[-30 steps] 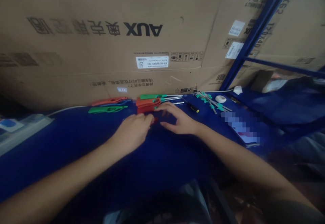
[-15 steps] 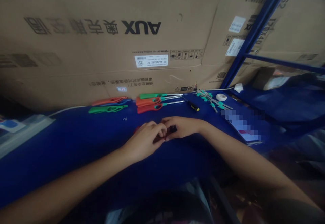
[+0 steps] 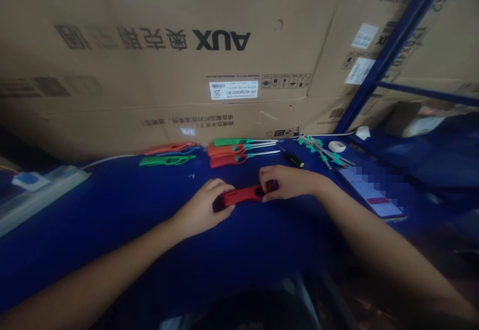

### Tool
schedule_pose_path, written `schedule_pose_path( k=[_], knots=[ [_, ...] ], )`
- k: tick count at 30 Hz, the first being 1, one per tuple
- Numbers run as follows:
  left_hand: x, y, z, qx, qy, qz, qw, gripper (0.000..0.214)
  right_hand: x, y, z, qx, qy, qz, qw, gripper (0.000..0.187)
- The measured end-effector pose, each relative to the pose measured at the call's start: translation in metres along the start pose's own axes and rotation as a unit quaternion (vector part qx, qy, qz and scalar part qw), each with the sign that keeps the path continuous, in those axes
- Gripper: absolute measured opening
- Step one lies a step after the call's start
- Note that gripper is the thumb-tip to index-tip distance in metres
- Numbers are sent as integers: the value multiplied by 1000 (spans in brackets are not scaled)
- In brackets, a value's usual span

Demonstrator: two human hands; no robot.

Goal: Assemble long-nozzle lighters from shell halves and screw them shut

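Observation:
A red lighter handle (image 3: 243,195) lies level between my hands, low over the blue table. My left hand (image 3: 204,207) is closed around its left end, thumb below and fingers above. At the other end, my right hand (image 3: 284,181) grips beside the trigger opening, its fingers curled over the dark tip. No metal tube shows on this handle. Behind my hands lie assembled long-necked lighters (image 3: 228,160) in red, orange and green with metal tubes. Left of them are loose lighter handles (image 3: 168,161) in green, orange and blue.
A black and yellow screwdriver (image 3: 295,159), metal tubes with teal collars (image 3: 318,150), a roll of white tape (image 3: 337,146) and a phone (image 3: 370,192) lie to the right. Cardboard (image 3: 149,80) stands along the back. A blue metal post (image 3: 389,55) rises at right.
My hands have moved apart, uncovering the red handle's middle. My right hand has slid to its right end. The whole view has shifted slightly.

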State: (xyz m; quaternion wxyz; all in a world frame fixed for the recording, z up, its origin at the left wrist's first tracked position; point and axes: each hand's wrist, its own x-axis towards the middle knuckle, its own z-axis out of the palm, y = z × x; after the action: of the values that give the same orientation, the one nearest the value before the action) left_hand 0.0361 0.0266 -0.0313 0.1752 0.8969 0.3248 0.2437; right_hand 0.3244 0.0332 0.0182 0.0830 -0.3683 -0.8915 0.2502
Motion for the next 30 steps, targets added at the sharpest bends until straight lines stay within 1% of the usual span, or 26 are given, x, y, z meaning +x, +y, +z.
schedule_pose_path(
  k=[4, 9, 15, 19, 22, 25, 28, 30],
  knots=[
    [0, 0, 0, -19, 9, -3, 1000, 27, 2, 4, 4, -8, 19, -8, 1000, 24],
    [-2, -2, 0, -32, 16, -10, 999, 27, 6, 2, 9, -10, 31, -6, 999, 31],
    [-3, -3, 0, -29, 26, -10, 999, 27, 7, -3, 8, -23, 52, -8, 998, 28],
    [-2, -4, 1, -29, 38, -11, 999, 27, 7, -6, 7, -29, 60, -19, 998, 30],
    [-2, -6, 2, -27, 47, -11, 998, 27, 7, -4, 8, -32, 67, -36, 997, 30],
    [-2, -7, 2, -28, 54, -13, 998, 26, 8, 0, 7, -45, 108, -60, 991, 21],
    [-1, -8, 3, -24, 73, -23, 997, 30, 6, 1, 2, -69, 168, -56, 982, 25],
    [-1, -9, 3, -17, 84, -30, 996, 33, 4, 0, -3, -66, 184, -41, 980, 28]
  ],
)
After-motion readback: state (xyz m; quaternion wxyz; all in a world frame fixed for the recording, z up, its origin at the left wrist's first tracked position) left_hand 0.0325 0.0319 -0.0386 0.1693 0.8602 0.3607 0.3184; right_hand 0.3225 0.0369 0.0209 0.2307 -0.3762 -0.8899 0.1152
